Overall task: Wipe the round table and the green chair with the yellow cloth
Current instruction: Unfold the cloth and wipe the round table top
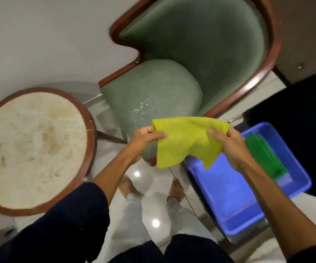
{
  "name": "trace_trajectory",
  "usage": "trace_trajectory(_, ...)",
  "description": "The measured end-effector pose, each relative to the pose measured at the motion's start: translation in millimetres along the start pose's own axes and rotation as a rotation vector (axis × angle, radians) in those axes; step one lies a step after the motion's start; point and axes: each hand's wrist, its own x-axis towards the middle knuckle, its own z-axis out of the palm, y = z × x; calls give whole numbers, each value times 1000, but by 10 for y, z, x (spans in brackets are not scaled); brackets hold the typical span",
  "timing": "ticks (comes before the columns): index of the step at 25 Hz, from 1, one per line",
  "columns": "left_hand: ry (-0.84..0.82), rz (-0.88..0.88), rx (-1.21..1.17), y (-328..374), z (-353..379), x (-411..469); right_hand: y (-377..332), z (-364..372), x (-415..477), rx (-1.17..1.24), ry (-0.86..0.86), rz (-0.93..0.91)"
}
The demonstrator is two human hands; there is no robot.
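The yellow cloth [186, 142] hangs spread in the air in front of the green chair [191, 59], stretched between both my hands. My left hand [145, 138] pinches its upper left corner. My right hand [227, 143] grips its upper right edge. The chair has a dark wooden frame, and small white specks lie on its seat cushion [143, 107]. The round table [32, 149], with a stained pale top and a wooden rim, stands to the left of the chair, apart from both hands.
A blue plastic tub [229, 204] sits on the floor at the right, with a green cloth [263, 156] inside it. My bare feet stand on the glossy tiled floor [149, 186] between table and tub. A white wall runs behind the table.
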Motion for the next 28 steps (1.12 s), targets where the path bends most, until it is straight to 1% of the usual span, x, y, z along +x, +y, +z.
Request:
trace_trajectory(1, 61, -1, -210, 21, -250, -57, 6, 324, 106, 14, 14, -13)
trace_trajectory(2, 106, -4, -360, 5, -503, -114, 12, 701, 223, -12, 34, -35)
trace_trajectory(3, 126, -15, -443, -45, -674, -155, 22, 1041, 323, -49, 53, -49)
trace_trajectory(4, 146, -25, -434, -135, -808, -188, 46, 1345, 400, -103, 59, -49)
trace_trajectory(6, 237, -3, -222, -396, -1214, -261, 150, 2008, 546, -221, 18, 7)
trace_trajectory(8, 341, 45, 4, -675, -1764, -344, 276, 2651, 640, -311, -70, 75)
trace_trajectory(9, 401, 71, 65, -812, -2048, -370, 351, 2939, 684, -338, -120, 86)
trace_trajectory(11, 511, 61, 68, -1086, -2577, -398, 552, 3465, 810, -398, -191, 52)
trace_trajectory(12, 544, 50, 71, -1218, -2804, -393, 650, 3712, 864, -435, -191, 12)
trace_trajectory(13, 583, 52, 112, -1351, -3034, -362, 779, 3945, 928, -507, -150, -54)
trace_trajectory(14, 640, 54, 224, -1445, -3253, -311, 911, 4146, 974, -635, -80, -142)
trace_trajectory(15, 702, 56, 388, -1535, -3486, -236, 1060, 4343, 985, -825, -12, -230)
trace_trajectory(16, 763, 53, 612, -1618, -3766, -135, 1230, 4587, 978, -1015, 30, -313)
trace_trajectory(17, 817, 54, 850, -1685, -4056, -32, 1397, 4830, 944, -1143, 16, -363)
trace_trajectory(18, 844, 45, 1046, -1755, -4346, 68, 1547, 5063, 904, -1218, -27, -378)
trace_trajectory(19, 846, 28, 1184, -1819, -4606, 155, 1669, 5254, 894, -1260, -51, -370)
trace_trajectory(20, 841, 7, 1270, -1897, -4816, 221, 1732, 5402, 952, -1286, -43, -368)
trace_trajectory(22, 837, 5, 1331, -2084, -5052, 301, 1733, 5573, 1263, -1319, 24, -443)
trace_trajectory(24, 871, 57, 1364, -2210, -5134, 350, 1528, 5723, 1763, -1371, 49, -525)
trace_trajectory(28, 954, 143, 1356, -2272, -5179, 349, 895, 6328, 2638, -1365, -27, -556)
